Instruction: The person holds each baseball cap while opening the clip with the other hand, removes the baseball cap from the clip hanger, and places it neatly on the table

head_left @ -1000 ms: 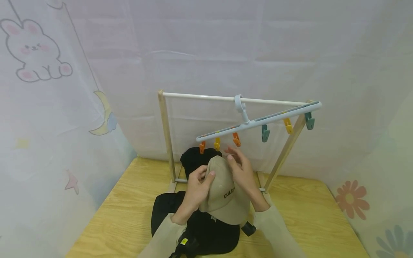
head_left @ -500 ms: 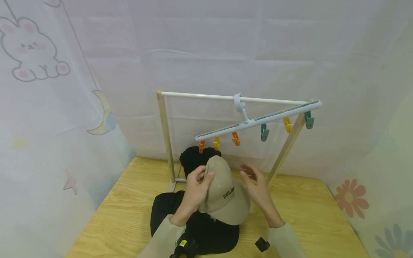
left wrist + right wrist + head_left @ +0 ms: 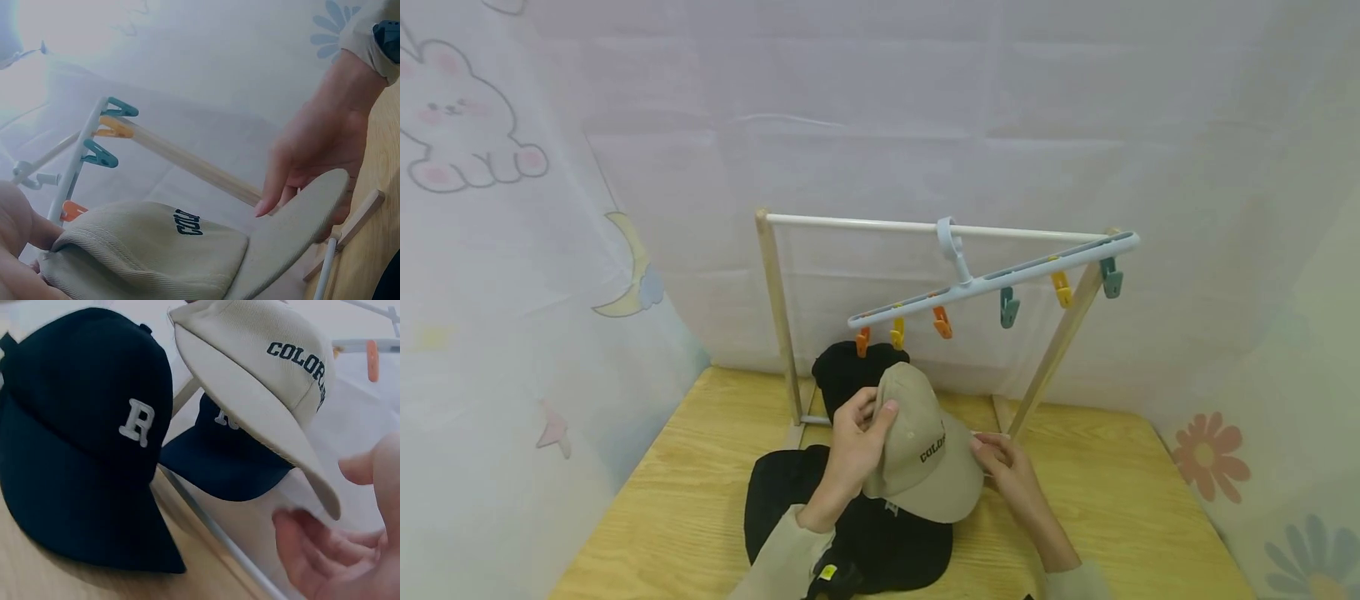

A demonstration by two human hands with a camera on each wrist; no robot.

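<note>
My left hand pinches the crown of a beige baseball cap, its thumb on the near side. The cap tilts with its brim to the lower right, and dark lettering shows on its front. Close by the brim is my right hand. In the right wrist view its thumb and fingers stand apart, with a gap between them and the brim. A dark cap with a white letter R lies under the beige one. Another dark cap sits behind it, partly hidden.
A light blue hanger with several orange, yellow and green clips hangs slanted from the white bar of a wooden rack. The rack stands on a wood-grain table. A printed white cloth hangs behind and at the sides.
My right hand has left the beige cap's crown, swung out to the right and come down beside the brim. My left hand keeps its hold. The head view has shifted slightly.
</note>
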